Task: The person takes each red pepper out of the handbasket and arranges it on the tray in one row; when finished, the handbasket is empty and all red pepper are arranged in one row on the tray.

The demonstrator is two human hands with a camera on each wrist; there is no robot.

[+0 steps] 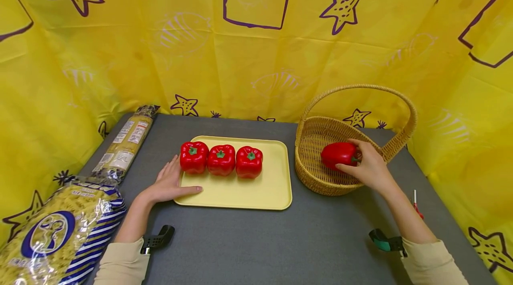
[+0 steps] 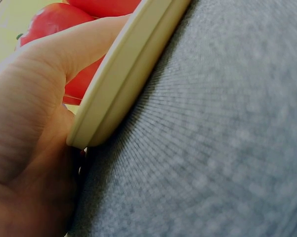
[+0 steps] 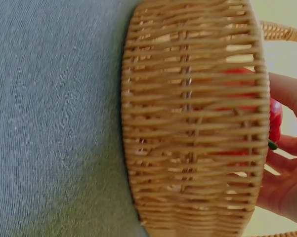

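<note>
In the head view, my right hand (image 1: 370, 165) grips a red bell pepper (image 1: 338, 155) by its stem end, inside the wicker basket (image 1: 310, 171). The right wrist view shows the weave of the basket (image 3: 192, 113) hiding most of that pepper. Three more red bell peppers, a left one (image 1: 194, 160), a middle one (image 1: 221, 162) and a right one (image 1: 249, 164), stand in a row on a pale yellow tray (image 1: 240, 196). My left hand (image 1: 170, 183) rests at the tray's left edge, fingers straight along it and thumb across the rim.
At the far left lie a long pasta packet (image 1: 128, 140) and a big bag of spiral pasta (image 1: 68, 231). A small red-and-white object (image 1: 416, 205) is beside my right forearm. A yellow patterned curtain (image 1: 256, 53) closes off the grey table's (image 1: 280, 245) back and sides.
</note>
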